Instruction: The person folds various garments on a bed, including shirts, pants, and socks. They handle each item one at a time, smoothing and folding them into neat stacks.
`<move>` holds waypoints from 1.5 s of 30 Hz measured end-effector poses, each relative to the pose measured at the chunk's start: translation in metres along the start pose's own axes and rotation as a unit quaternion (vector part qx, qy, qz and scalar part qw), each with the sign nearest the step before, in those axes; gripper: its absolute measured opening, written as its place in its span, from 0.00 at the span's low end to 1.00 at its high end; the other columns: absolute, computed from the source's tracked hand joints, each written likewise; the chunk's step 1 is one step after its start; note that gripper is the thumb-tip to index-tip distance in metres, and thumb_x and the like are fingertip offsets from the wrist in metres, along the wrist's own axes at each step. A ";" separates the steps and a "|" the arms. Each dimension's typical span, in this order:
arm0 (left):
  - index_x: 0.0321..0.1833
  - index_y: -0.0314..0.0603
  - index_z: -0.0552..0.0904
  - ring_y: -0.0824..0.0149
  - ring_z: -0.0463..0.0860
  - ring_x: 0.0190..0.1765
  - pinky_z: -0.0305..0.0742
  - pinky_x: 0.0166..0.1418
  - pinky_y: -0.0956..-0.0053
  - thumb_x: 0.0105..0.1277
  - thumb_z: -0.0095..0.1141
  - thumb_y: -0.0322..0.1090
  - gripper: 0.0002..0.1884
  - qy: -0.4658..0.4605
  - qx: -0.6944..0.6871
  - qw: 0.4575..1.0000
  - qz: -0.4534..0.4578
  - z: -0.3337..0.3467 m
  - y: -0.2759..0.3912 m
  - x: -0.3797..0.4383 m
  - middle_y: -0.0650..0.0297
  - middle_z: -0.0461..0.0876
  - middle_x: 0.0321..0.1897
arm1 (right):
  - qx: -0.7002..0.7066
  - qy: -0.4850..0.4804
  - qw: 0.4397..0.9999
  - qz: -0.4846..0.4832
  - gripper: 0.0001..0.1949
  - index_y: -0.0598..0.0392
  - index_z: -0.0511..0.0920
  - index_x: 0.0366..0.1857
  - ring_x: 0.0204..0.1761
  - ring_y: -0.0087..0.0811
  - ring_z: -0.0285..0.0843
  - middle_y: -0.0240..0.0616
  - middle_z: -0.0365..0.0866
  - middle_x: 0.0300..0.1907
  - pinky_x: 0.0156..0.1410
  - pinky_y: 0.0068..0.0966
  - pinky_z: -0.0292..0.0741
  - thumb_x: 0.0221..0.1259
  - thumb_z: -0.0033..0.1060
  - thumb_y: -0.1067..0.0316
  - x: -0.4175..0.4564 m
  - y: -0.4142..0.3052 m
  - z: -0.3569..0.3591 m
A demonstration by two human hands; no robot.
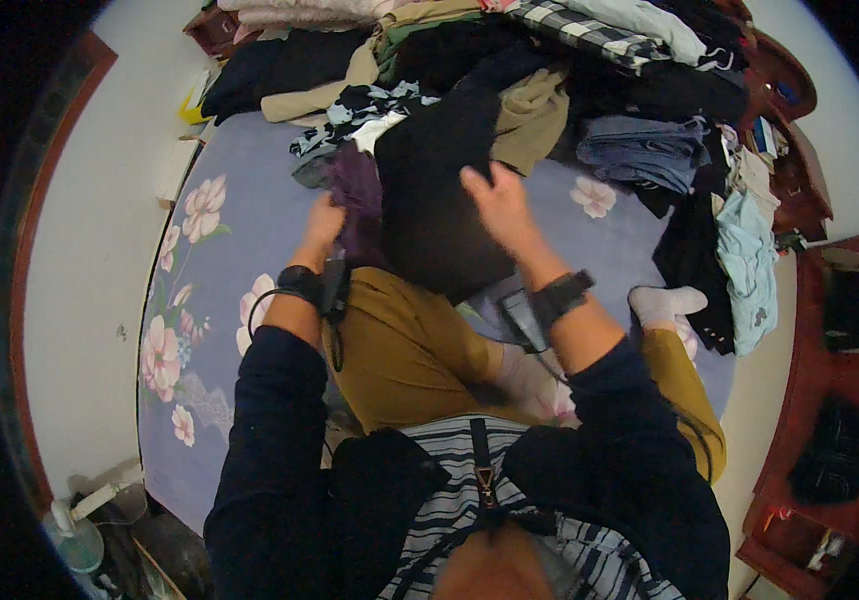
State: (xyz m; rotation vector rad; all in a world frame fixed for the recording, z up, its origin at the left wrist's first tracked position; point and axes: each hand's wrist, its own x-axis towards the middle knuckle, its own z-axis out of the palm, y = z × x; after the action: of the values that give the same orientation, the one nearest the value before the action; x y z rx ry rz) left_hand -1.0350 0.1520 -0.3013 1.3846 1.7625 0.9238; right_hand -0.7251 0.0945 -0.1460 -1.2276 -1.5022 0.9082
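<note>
A black garment (437,195) lies spread out in front of me, its lower end by my bent leg in mustard trousers. My left hand (324,225) is at the edge of a dark purple cloth (357,199); its fingers are partly hidden, so I cannot tell whether they grip it. My right hand (501,202) is over the black garment's right edge, thumb and fingers apart, somewhat blurred. Beyond it lies a khaki garment (531,120). A black, white and pale blue patterned cloth (369,109) sits past the purple one. Both wrists wear black straps with devices and cables.
Piled clothes line the bed's far side, with a black-and-white checked garment (587,34) on top. Folded jeans (647,150) lie at right, near a light blue garment (748,270). Beneath is a floral bedsheet (197,315). Reddish-brown wooden furniture (804,375) stands right of the bed.
</note>
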 end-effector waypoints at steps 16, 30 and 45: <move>0.56 0.35 0.71 0.62 0.78 0.41 0.75 0.45 0.68 0.62 0.41 0.27 0.19 -0.140 -0.066 0.988 0.014 0.059 0.154 -0.001 0.57 0.78 0.43 | -0.218 0.186 0.909 0.302 0.22 0.59 0.71 0.56 0.43 0.32 0.77 0.39 0.80 0.45 0.49 0.25 0.72 0.60 0.57 0.60 -0.159 0.215 -0.294; 0.53 0.33 0.75 0.66 0.78 0.41 0.70 0.50 0.76 0.65 0.50 0.37 0.17 -0.094 -0.078 0.992 -0.024 0.118 0.099 -0.026 0.59 0.80 0.43 | -0.510 -0.072 0.851 0.100 0.31 0.42 0.68 0.60 0.68 0.47 0.51 0.39 0.56 0.67 0.67 0.51 0.53 0.49 0.63 0.48 -0.173 0.165 -0.132; 0.61 0.38 0.67 0.56 0.73 0.57 0.68 0.60 0.56 0.67 0.50 0.48 0.25 -0.066 -0.495 0.859 -0.111 0.076 0.132 -0.029 0.57 0.71 0.58 | -0.155 -0.067 0.971 0.172 0.26 0.60 0.69 0.58 0.60 0.41 0.69 0.51 0.72 0.57 0.64 0.28 0.64 0.60 0.55 0.54 -0.130 0.133 -0.152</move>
State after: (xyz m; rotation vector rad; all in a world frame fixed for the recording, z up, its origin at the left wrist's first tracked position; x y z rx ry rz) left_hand -0.9011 0.1544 -0.2231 0.5315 1.0100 1.2930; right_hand -0.5394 -0.0071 -0.2596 -1.7218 -1.6090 1.0229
